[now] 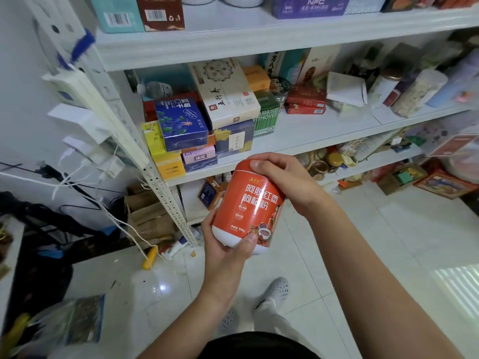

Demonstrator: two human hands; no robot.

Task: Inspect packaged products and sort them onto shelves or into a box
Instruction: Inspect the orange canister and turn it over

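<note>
Left hand (225, 248) grips the bottom, my right hand (282, 182) the top: red cylindrical plastic jar (246, 203), long axis near-upright, label facing me.

Single head-worn view, wide-angle lens. Looks forward and steeply down from standing height. Both forearms enter from bottom edge. Left hand (224, 255), right hand (285, 182) and red jar (248, 206) sit close to lens, near frame centre. White shelving (259, 45) stands near, fills upper half, boards slanting and bowed by lens curve. Tiled floor (363, 242) and wearer's shoe (278, 291) lie directly below.
</note>
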